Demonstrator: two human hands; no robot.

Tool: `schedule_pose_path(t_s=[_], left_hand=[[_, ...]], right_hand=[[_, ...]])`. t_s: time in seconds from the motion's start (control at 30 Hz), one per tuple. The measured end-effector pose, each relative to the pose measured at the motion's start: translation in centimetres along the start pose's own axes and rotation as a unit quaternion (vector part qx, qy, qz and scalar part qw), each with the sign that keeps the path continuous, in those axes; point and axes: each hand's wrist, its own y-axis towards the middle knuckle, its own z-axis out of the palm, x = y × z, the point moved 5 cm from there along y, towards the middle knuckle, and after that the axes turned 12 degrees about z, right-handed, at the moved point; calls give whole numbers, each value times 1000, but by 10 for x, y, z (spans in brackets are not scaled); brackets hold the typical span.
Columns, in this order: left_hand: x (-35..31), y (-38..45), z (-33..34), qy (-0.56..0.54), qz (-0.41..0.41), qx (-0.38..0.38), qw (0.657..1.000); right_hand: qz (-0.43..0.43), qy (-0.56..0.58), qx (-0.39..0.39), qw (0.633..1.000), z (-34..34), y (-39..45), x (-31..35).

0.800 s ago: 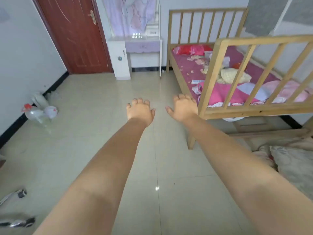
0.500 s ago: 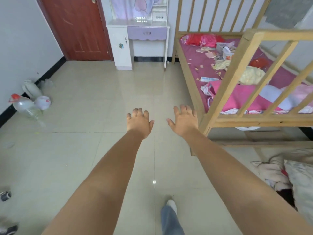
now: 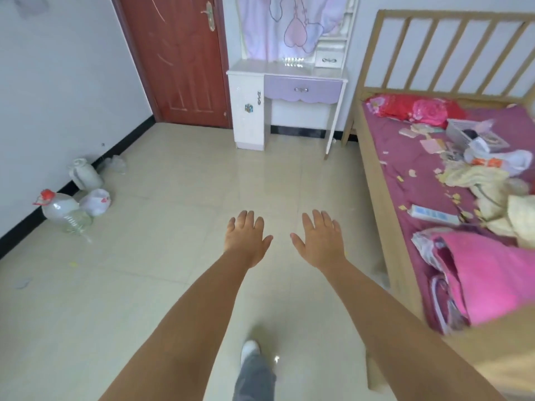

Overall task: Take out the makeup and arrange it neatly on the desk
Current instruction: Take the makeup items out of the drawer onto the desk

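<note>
Two empty hands, the left hand (image 3: 246,237) and right hand (image 3: 320,238), reach forward with fingers spread flat. The dressing desk (image 3: 286,73) stands well ahead; no makeup shows, perhaps inside its lavender drawer (image 3: 302,89). Approach seems underway; next likely means opening it.

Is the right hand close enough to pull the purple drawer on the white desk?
Probably not yet. The right hand hangs open over bare floor tile, well short of the purple drawer on the white desk. Nothing blocks the way; the person must walk closer.
</note>
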Motion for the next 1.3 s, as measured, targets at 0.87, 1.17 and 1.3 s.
schedule_pose_path(t_s=[0.87,1.17,1.3], left_hand=[[240,776,-126,-3,33,-59,998],[347,1035,-132,12,33,-49,998],[375,1139,-145,3,39,-73,997]], right_hand=[[64,36,-8,997,19,823,17],[82,39,-22,996,52,1088,45],[111,87,-57,988,52,1186,49]])
